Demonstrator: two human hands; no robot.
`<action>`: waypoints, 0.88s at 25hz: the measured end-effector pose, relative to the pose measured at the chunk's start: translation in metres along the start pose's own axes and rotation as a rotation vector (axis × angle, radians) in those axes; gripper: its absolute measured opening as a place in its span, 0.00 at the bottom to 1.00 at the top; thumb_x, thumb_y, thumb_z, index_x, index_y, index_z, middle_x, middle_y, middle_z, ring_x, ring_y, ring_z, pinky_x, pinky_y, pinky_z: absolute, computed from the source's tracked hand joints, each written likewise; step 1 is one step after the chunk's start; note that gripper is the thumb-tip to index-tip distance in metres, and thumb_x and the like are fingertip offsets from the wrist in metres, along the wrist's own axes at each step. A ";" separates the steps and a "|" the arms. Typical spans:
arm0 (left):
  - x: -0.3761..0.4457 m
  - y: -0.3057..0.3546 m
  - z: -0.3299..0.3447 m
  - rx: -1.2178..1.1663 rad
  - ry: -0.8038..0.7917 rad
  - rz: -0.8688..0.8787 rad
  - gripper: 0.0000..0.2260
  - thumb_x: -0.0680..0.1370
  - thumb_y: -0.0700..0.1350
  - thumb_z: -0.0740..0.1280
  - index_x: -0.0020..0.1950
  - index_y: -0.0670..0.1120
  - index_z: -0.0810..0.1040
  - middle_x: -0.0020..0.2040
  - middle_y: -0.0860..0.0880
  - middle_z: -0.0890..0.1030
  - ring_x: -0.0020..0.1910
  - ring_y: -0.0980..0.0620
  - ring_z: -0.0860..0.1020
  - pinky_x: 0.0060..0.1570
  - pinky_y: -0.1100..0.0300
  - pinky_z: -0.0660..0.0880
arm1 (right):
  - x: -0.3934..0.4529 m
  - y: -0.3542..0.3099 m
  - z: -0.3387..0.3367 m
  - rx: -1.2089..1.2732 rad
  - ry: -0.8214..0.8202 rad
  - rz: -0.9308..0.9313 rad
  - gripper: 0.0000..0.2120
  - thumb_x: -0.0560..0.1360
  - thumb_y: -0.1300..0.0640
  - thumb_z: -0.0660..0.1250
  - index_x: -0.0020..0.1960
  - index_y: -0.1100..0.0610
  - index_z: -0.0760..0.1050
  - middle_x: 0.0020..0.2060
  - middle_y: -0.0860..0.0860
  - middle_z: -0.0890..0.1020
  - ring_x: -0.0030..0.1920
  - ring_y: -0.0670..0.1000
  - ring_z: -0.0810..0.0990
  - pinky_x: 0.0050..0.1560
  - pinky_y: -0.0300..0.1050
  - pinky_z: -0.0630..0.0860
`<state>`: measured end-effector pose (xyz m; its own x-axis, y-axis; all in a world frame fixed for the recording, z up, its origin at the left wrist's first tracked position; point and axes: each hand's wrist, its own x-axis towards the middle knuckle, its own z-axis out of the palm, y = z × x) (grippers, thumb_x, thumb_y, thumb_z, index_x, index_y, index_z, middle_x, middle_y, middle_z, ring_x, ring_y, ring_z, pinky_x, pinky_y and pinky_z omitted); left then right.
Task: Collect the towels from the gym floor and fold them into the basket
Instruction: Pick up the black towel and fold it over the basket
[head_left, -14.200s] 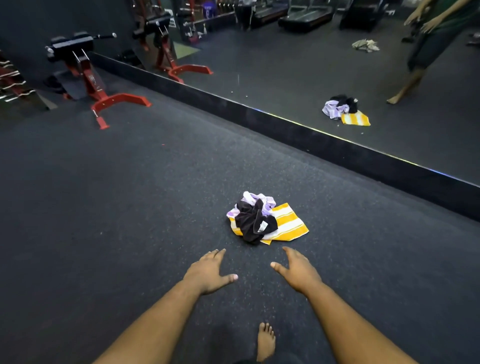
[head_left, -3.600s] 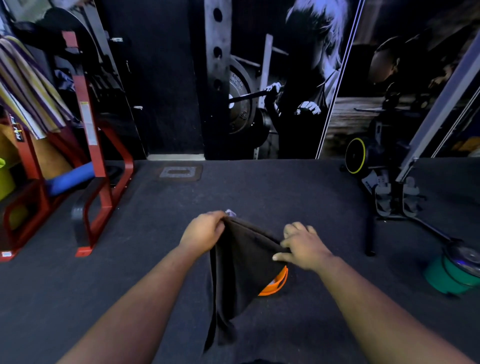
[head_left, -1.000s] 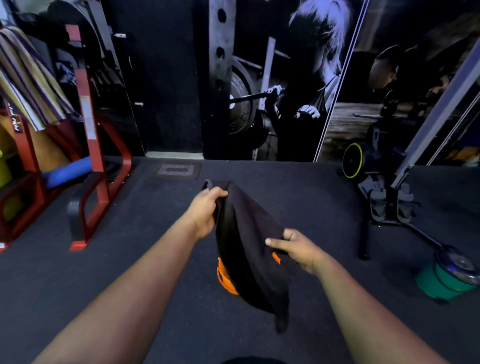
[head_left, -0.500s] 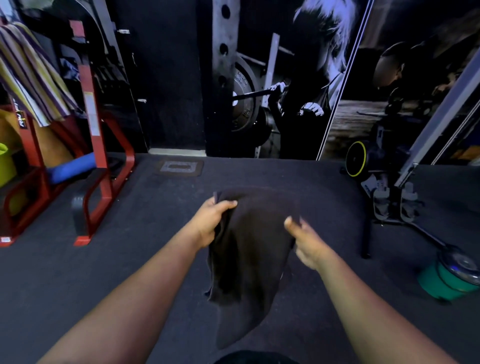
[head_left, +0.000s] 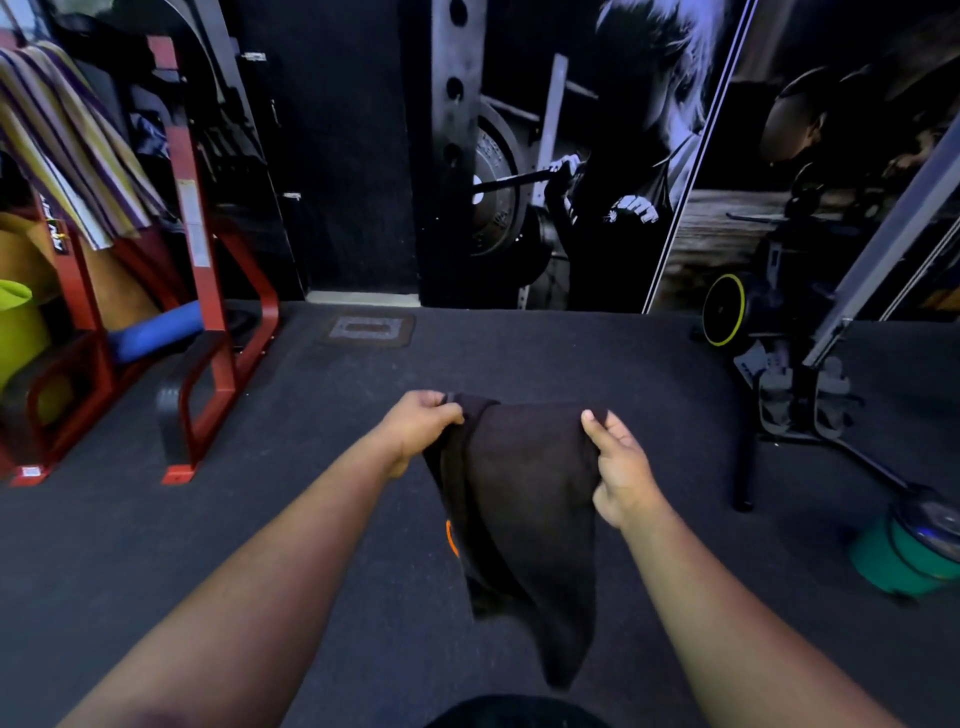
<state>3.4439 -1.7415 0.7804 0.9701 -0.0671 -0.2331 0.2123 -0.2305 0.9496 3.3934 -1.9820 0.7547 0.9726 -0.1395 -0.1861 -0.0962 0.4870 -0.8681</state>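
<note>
Folding step, looked like: the left hand (head_left: 422, 422) and right hand (head_left: 618, 467) each pinched a top corner of the black towel (head_left: 524, 499), which hung spread in the air over the orange basket (head_left: 452, 538). Next I'd bring the corners together to halve it, then lower it in

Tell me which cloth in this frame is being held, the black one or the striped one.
The black towel: the left hand and right hand each pinch a top corner, so it hangs above the floor. The striped towel is draped over the red rack, untouched.
</note>
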 end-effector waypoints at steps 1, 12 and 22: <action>0.004 0.000 -0.001 0.099 0.040 0.034 0.09 0.77 0.40 0.68 0.37 0.47 0.78 0.29 0.51 0.78 0.29 0.54 0.72 0.28 0.63 0.66 | 0.000 -0.002 -0.001 -0.010 0.021 -0.004 0.09 0.83 0.60 0.63 0.61 0.60 0.77 0.51 0.57 0.85 0.51 0.53 0.84 0.53 0.48 0.82; 0.017 -0.004 0.003 -0.399 -0.224 0.177 0.14 0.79 0.36 0.71 0.64 0.41 0.76 0.57 0.44 0.84 0.57 0.48 0.83 0.61 0.54 0.79 | -0.004 -0.008 -0.025 -0.582 -0.228 0.107 0.09 0.77 0.64 0.71 0.58 0.59 0.81 0.53 0.54 0.86 0.50 0.47 0.85 0.46 0.36 0.79; 0.032 -0.019 0.000 0.010 0.291 -0.013 0.11 0.77 0.48 0.75 0.51 0.42 0.79 0.47 0.46 0.80 0.48 0.47 0.78 0.48 0.57 0.73 | 0.034 -0.015 -0.018 -0.853 0.229 -0.203 0.10 0.79 0.52 0.71 0.51 0.60 0.77 0.40 0.50 0.80 0.44 0.48 0.79 0.49 0.46 0.75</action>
<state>3.4706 -1.7395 0.7549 0.9605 0.2169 -0.1744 0.2255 -0.2394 0.9444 3.4237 -2.0095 0.7526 0.9307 -0.3657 -0.0001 -0.1406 -0.3575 -0.9232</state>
